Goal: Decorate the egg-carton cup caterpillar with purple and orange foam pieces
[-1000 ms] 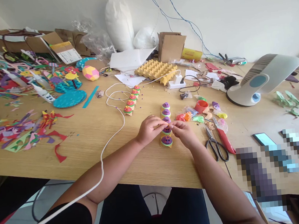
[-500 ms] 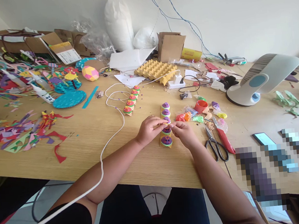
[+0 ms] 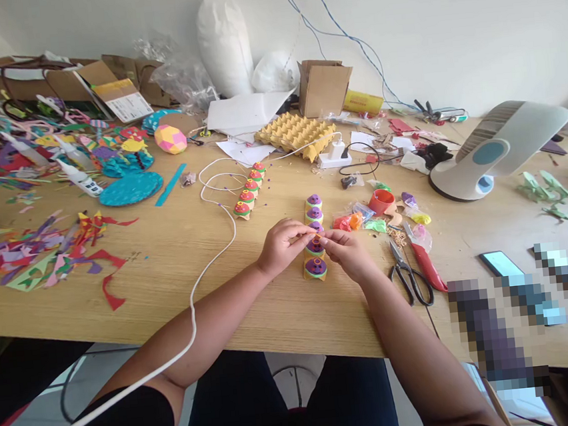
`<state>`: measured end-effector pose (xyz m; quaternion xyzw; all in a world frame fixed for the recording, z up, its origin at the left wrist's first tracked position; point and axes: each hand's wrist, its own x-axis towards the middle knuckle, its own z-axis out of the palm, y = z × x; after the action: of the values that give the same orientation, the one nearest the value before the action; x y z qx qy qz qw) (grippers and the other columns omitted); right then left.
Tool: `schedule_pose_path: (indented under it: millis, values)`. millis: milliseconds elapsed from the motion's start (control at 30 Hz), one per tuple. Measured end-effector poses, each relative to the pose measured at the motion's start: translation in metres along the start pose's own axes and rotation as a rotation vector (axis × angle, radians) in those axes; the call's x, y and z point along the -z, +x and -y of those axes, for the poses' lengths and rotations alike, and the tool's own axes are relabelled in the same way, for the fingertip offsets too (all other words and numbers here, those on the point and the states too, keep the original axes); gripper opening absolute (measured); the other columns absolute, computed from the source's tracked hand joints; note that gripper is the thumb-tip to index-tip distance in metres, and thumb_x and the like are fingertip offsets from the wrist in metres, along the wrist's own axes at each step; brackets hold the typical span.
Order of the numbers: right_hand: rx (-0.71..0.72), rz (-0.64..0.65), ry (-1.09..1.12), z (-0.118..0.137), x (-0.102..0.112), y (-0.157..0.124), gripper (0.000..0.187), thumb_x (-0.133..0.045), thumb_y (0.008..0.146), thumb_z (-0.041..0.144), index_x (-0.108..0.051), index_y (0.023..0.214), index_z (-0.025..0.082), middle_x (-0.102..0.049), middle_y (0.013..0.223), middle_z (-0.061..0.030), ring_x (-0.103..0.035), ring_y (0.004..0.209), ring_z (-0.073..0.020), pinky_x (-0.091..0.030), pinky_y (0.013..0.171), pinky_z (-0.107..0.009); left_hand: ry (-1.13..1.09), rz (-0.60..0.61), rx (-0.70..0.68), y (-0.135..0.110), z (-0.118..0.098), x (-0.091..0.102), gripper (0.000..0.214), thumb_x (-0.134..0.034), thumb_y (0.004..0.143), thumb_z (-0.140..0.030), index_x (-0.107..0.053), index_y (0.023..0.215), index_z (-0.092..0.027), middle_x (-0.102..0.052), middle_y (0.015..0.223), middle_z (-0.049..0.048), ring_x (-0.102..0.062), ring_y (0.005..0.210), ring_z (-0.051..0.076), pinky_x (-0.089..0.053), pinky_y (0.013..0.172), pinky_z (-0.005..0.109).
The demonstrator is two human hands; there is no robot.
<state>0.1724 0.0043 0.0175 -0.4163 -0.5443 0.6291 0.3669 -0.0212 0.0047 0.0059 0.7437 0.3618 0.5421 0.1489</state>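
Fingertips pinched, my left hand (image 3: 283,246) and my right hand (image 3: 346,248) meet above a row of egg-carton cups (image 3: 315,267) topped with purple clay. Between them they hold a thin orange-yellow strip (image 3: 317,235), apparently modelling clay, partly hidden by the fingers. The nearest purple cup carries a small yellow ring and dark dots. My hands cover part of the row's middle. To the left, a second row of egg-carton cups (image 3: 246,200) has red and green clay tops with yellow rings.
Right of my hands lie clay packets (image 3: 349,222), an orange-red tape ring (image 3: 382,201), black-handled scissors (image 3: 411,281) and a red-handled knife (image 3: 427,267). A white cable (image 3: 203,267) crosses my left forearm. Behind are a yellow egg tray (image 3: 296,135) and a white fan (image 3: 489,153). Paper scraps (image 3: 52,255) spread leftward.
My fingertips have shifted slightly, and a little more of the orange-yellow strip shows between them. The rows of cups stay in place.
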Motion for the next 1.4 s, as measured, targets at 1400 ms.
schedule_pose_path:
  millis: [1400]
  values:
    - [0.072,0.024,0.101,-0.001,0.0002,-0.0012,0.036,-0.068,0.082,0.053,-0.061,0.075,0.018,-0.04,0.057,0.0046,-0.026,0.051,-0.0082,-0.013,0.051,-0.027,-0.075,0.054,0.091,-0.0014,-0.0003,-0.0014,0.017,-0.071,0.088,-0.032,-0.074,0.1,-0.02,-0.072,0.085,0.0038,-0.065,0.077,0.013,-0.053,0.072,0.026]
